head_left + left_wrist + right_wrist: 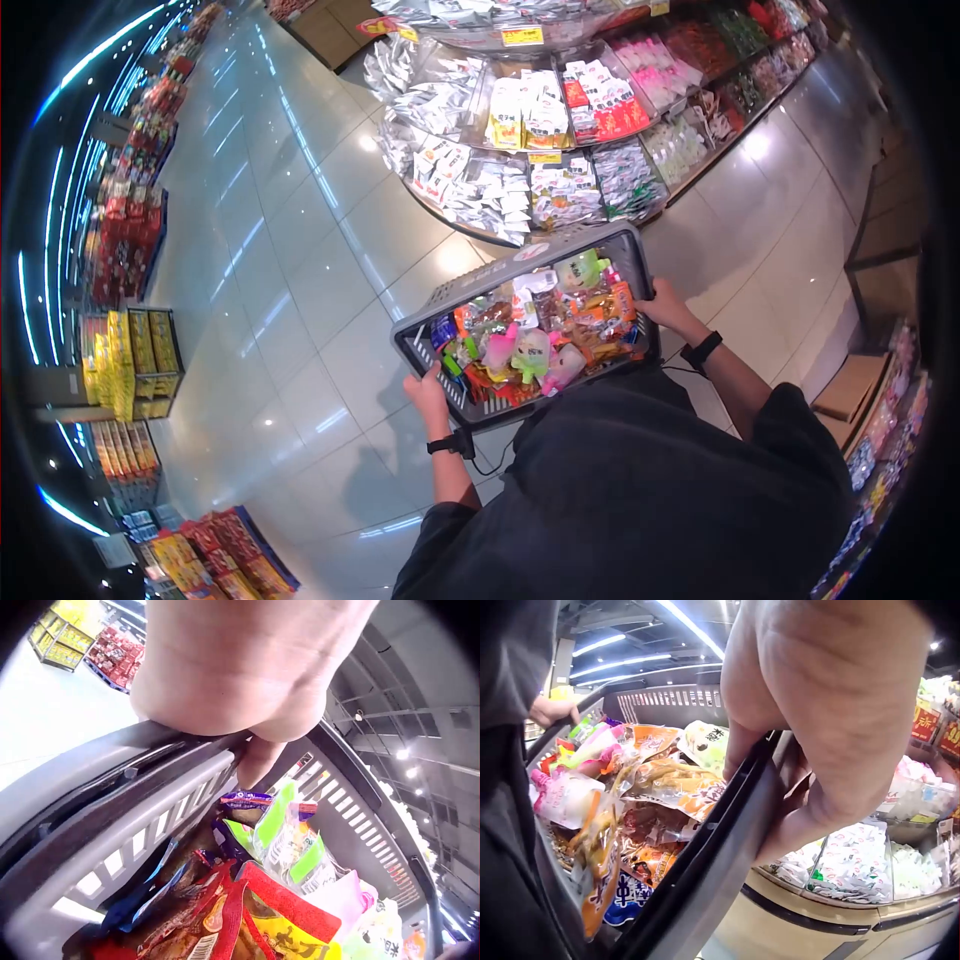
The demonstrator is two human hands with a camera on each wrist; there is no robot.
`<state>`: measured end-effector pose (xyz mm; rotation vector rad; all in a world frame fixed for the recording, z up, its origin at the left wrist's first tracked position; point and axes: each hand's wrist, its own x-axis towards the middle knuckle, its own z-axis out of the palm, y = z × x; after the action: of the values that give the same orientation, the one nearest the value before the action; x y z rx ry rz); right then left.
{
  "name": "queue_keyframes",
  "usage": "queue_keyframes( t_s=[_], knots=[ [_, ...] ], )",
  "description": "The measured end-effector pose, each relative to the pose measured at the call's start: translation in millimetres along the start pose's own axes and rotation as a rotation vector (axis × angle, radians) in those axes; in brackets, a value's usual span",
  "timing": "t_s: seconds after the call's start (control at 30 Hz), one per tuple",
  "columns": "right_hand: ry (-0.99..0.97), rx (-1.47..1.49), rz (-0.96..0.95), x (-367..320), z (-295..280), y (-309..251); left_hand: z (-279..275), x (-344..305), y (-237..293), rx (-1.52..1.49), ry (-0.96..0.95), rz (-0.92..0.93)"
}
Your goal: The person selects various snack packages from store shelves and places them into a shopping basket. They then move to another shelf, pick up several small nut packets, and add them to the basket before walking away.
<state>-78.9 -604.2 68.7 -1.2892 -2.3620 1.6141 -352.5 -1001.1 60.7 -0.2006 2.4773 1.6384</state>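
Basket of snack packs is in front of the dark shirt, left hand and right hand gripping its 2 ends, so carrying seems the step, and next needs holding it flat.

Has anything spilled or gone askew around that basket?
Nothing stands out as spilled or damaged. The colourful packets lie jumbled, but inside the basket, which the left hand and right hand grip at opposite ends.

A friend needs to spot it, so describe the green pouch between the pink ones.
Find the grey basket held by the left hand and right hand. Near its middle lies a pale green pouch. Pink pouches flank it, unlike the farther green one.
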Motion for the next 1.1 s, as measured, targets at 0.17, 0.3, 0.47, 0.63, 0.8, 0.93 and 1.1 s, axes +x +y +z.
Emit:
queue_keyframes(
  t_s=[0.17,0.3,0.47,0.63,0.8,0.93,1.1],
  knots=[
    [0.161,-0.034,-0.016,-4,4,-31,22,55,24,0.026,-0.07,0.074],
    [0.238,-0.099,0.025,10,17,-22,32,91,37,0.039,-0.076,0.099],
    [0.287,0.02,0.044,9,42,-2,27,106,55,0.091,-0.191,0.14],
    [0.288,0.115,0.163,-42,90,-9,22,139,19,0.109,-0.317,0.109],
    [0.358,0.006,0.32,-80,123,6,12,152,-18,0.149,-0.492,0.058],
    [0.275,-0.089,0.43,-83,113,-2,25,147,-14,0.152,-0.561,0.032],
    [0.318,0.038,0.324,-77,89,31,43,126,23,0.164,-0.529,0.038]
  ],
)
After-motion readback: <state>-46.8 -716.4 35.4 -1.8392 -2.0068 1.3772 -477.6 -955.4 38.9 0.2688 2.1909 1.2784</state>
